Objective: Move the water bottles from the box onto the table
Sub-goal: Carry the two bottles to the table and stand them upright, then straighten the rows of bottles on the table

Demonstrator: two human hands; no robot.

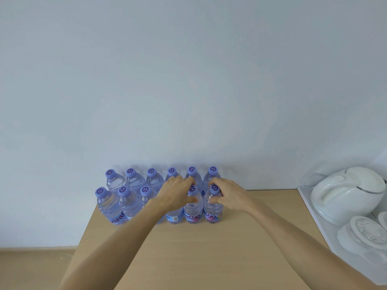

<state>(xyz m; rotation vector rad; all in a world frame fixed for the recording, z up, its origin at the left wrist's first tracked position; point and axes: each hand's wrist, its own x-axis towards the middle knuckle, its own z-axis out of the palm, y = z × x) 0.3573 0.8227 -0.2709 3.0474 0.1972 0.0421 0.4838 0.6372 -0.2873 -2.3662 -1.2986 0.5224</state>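
Several clear water bottles with purple caps stand upright in two rows at the far edge of the wooden table (209,254), against the wall. My left hand (178,192) grips the neck of a front-row bottle (193,208), second from the right. My right hand (228,194) grips the neck of the rightmost front-row bottle (213,210). Both bottles rest on the table. My left hand covers another front-row bottle (173,217), of which only the base shows. No box is in view.
A white tray (314,208) at the right holds a white kettle (345,195) and upturned glass cups (362,231). The table's left edge drops to a wooden floor (31,268). Bare tabletop lies in front of the bottles.
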